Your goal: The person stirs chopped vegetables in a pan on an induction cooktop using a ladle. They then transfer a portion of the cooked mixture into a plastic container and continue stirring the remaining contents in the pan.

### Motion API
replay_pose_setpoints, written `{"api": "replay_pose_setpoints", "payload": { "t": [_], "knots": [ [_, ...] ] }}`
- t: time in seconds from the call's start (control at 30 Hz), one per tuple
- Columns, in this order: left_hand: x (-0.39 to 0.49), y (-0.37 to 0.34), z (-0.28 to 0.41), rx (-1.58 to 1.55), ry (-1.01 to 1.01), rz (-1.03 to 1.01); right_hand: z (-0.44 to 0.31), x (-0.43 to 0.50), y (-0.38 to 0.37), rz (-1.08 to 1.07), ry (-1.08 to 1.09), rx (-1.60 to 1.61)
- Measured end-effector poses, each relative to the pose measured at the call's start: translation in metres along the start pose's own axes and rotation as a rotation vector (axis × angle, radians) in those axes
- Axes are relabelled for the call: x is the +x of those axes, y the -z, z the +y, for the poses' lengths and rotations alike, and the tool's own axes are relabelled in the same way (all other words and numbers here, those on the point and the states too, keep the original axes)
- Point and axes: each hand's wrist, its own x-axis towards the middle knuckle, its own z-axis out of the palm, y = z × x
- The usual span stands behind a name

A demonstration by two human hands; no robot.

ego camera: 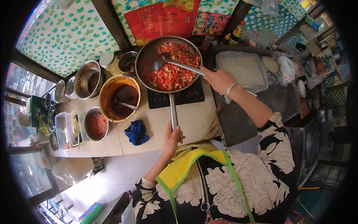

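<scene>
A frying pan (139,75) full of diced red and pale food (176,77) rests on a black induction cooktop (159,101). My left hand (174,137) grips the end of its metal handle (173,107). Closed around the long handle of a metal ladle (159,63), my right hand (219,79) is just right of the pan's rim; the ladle's bowl lies in the food at the left half of the pan. The ladle handle runs on past my right wrist. Below the cooktop's left side lies a crumpled blue cloth (136,132).
Left of the pan stand a yellow tub of dark sauce (103,104) with a spoon, a metal bowl of reddish liquid (96,124), an empty stained pot (79,81), a lidded jar (107,59) and plastic containers (62,130). Plastic-covered dough (242,70) lies on the dark worktop at right.
</scene>
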Motion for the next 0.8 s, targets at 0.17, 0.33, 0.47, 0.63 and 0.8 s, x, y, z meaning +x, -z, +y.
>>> {"api": "replay_pose_setpoints", "payload": {
  "t": [0.17, 0.33, 0.47, 0.63, 0.8],
  "knots": [
    [0.000, -0.002, 0.000, -0.007, -0.025, 0.015, 0.029, -0.048, 0.037, 0.001, -0.014, 0.018],
    [0.001, 0.000, -0.003, -0.001, -0.012, -0.011, 0.030, -0.003, 0.011, 0.108, -0.119, 0.148],
    [0.001, 0.000, -0.002, 0.011, -0.030, -0.019, 0.031, 0.031, -0.031, 0.163, -0.076, 0.321],
    [-0.001, -0.003, 0.002, 0.024, -0.018, -0.005, 0.039, -0.012, -0.038, -0.029, -0.055, 0.431],
    [0.000, -0.003, 0.001, 0.008, -0.014, -0.007, 0.038, -0.034, -0.016, 0.023, -0.093, 0.466]
  ]
}}
